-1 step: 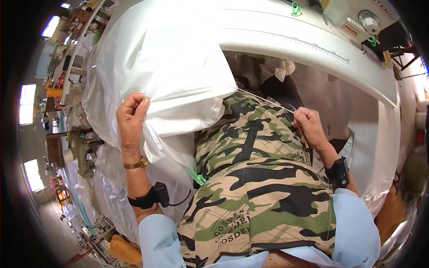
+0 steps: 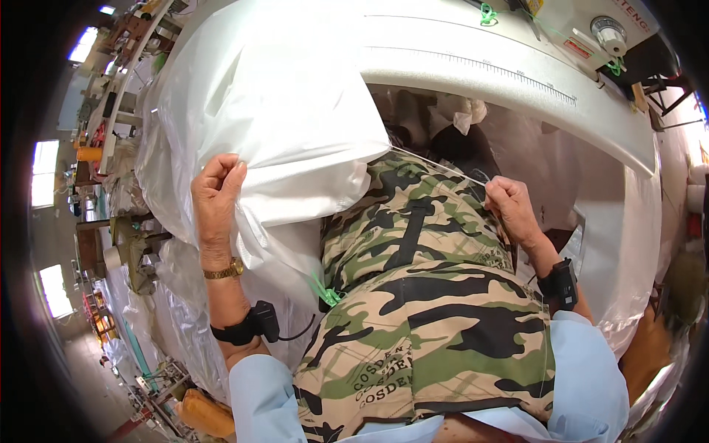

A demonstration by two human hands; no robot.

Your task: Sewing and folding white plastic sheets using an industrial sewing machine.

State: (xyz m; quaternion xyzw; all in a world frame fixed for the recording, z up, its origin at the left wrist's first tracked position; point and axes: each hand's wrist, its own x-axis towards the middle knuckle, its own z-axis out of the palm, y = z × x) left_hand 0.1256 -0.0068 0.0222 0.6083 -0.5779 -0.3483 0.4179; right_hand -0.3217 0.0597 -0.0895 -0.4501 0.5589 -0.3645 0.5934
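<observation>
My left hand [image 2: 219, 188] is pinched closed on the edge of a white plastic-looking sheet [image 2: 303, 111], which drapes from the table toward my lap. From the sheet's right corner a thin white cord [image 2: 436, 164] runs taut to my right hand [image 2: 511, 207]. That hand is closed, thumb against the curled fingers, with the cord's end in it. A small clear loop of the cord stands up beside the fingers. Beneath the cord lies my camouflage apron [image 2: 413, 251]. Green thread ends [image 2: 325, 292] lie on it at the left.
A white worktable [image 2: 458, 66] with a printed ruler curves across the far side. At its right stands a sewing machine [image 2: 613, 33] with a round dial. More white sheeting [image 2: 170, 280] hangs at the left, and an orange-brown cushion [image 2: 203, 413] is at the lower left.
</observation>
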